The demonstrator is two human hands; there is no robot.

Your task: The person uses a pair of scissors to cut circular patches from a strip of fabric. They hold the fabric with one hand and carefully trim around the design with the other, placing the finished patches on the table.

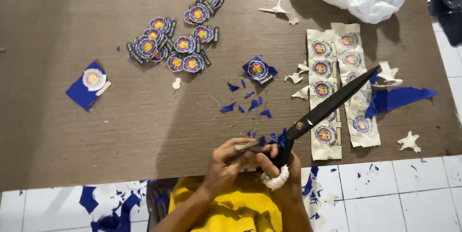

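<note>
Blue scraps lie scattered around the scissors (332, 104), and that tells me the cutting is well under way: round badges are being trimmed free of their backing. The right hand (284, 164) is clamped through the handles, one of which is wrapped in white cloth, and the long black blades stand nearly shut, pointing up and away to the right. The left hand (226, 160) sits just left of the handles, fingers pinched together on a small badge piece (250, 145) fed into the base of the blades; most of that piece is hidden by the fingers, so I cannot tell how much of its edge is trimmed.

As I judge it, the next move calls for turning the piece a little with the left hand so the blades can follow the round outline, keeping fingertips out of the pivot.

Under the blade tips lie two pale strips of uncut badges (337, 87). Well left of the scissors, across the brown surface (96, 131), a pile of finished badges (178, 44) shows blue rims with yellow and red centres.
</note>
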